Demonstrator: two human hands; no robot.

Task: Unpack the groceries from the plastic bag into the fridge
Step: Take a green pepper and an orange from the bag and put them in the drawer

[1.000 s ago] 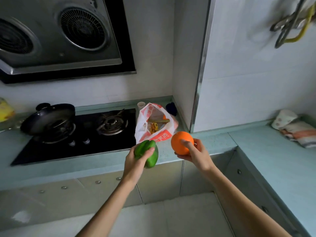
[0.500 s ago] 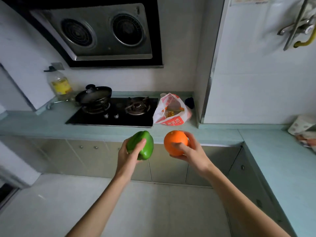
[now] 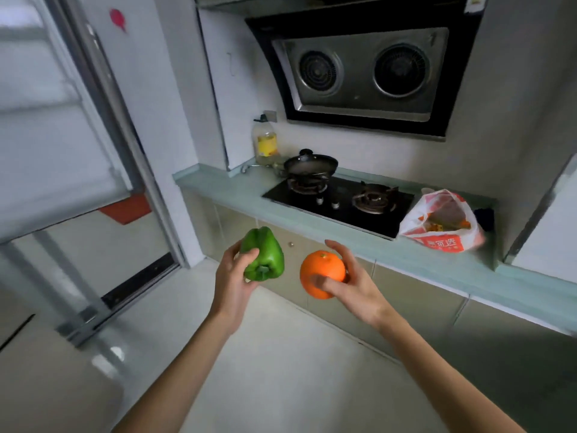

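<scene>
Fingers [image 3: 249, 254] of left hand [image 3: 232, 285] curled round green pepper [image 3: 265, 254], centre of frame. Right hand [image 3: 356, 285] gripping orange [image 3: 323, 271] just beside, thumb across front. One item per hand, likely for single trip to fridge. Plastic bag [image 3: 443, 223] left gaping on counter [image 3: 224, 189], right of frame; contents blurred. Fridge not identifiable. Left of frame smeared.

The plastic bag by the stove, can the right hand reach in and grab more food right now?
Probably not. The right hand is full, gripping the orange, and the plastic bag sits apart from it on the counter, on the far side of the stove.
</scene>
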